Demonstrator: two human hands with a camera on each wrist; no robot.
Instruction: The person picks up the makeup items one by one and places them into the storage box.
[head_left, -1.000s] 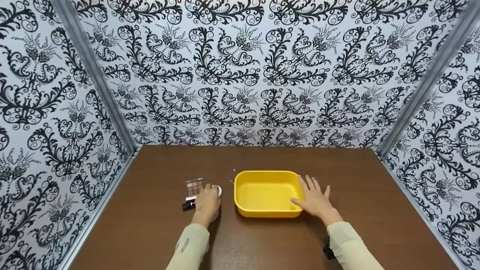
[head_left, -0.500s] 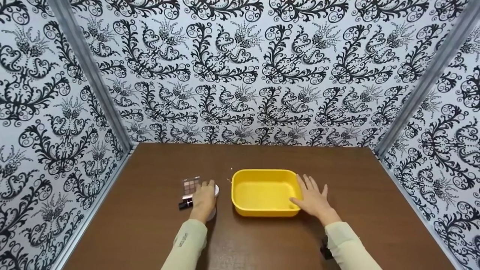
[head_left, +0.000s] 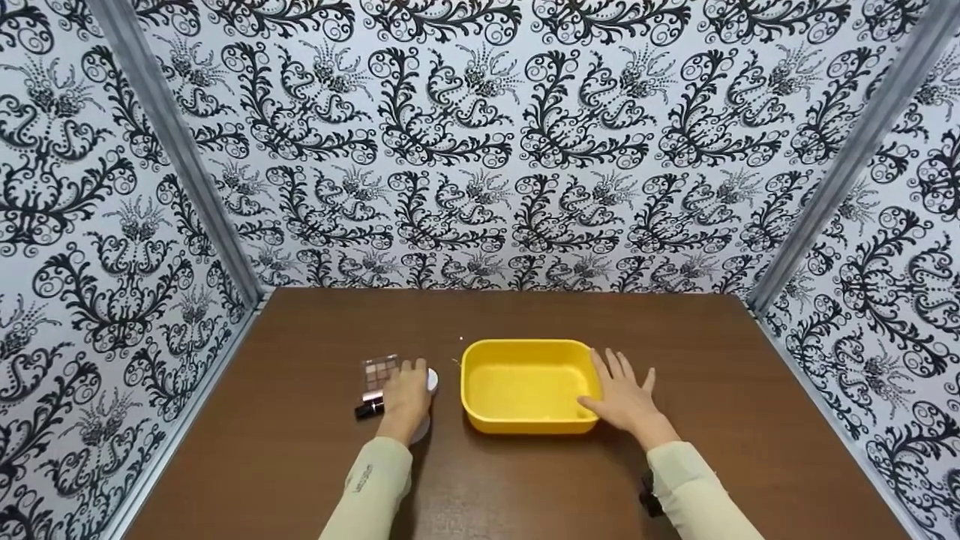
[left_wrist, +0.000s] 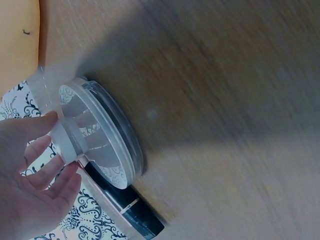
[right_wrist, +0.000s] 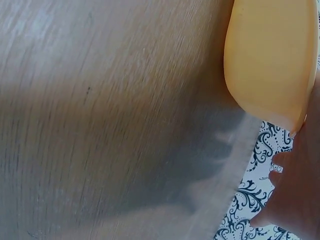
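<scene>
left hand (head_left: 406, 397) pinching the round clear-and-white container (left_wrist: 107, 135) by its narrow white end, just beside a glossy black tube (left_wrist: 142, 217), left of the yellow rectangular plastic tub (head_left: 525, 427) on the brown wooden table (head_left: 510, 487); right hand (head_left: 628, 399), fingers spread, rests at the tub's right rim!

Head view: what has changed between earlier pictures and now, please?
Nothing on the table has visibly moved; the whole scene sits slightly further left in the picture. The left hand stays at the white round object, the right hand at the yellow tub; palette and black tube lie as before.
</scene>
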